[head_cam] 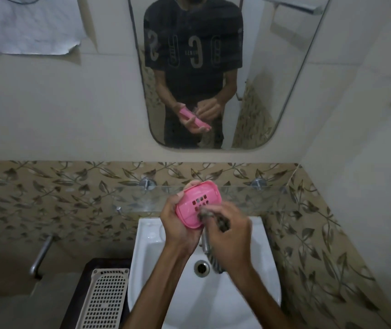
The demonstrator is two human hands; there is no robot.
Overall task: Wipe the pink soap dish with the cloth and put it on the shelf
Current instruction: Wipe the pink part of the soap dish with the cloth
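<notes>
My left hand [178, 227] grips the pink soap dish [197, 203] from below and the left, tilted up over the white sink [147, 233]. The dish has several small drain holes in its floor. My right hand [229, 236] holds a small dark grey cloth [220, 223] bunched in its fingers and presses it against the dish's lower right part. The hand and cloth are blurred. The glass shelf [249, 195] runs along the wall just behind the dish, above the sink.
A metal tap [206, 241] stands under my hands, with the drain [201, 267] below. A mirror [284, 91] hangs above. A cream perforated basket [105, 298] sits left of the sink, near a metal wall pipe [40, 255]. A towel [30, 24] hangs upper left.
</notes>
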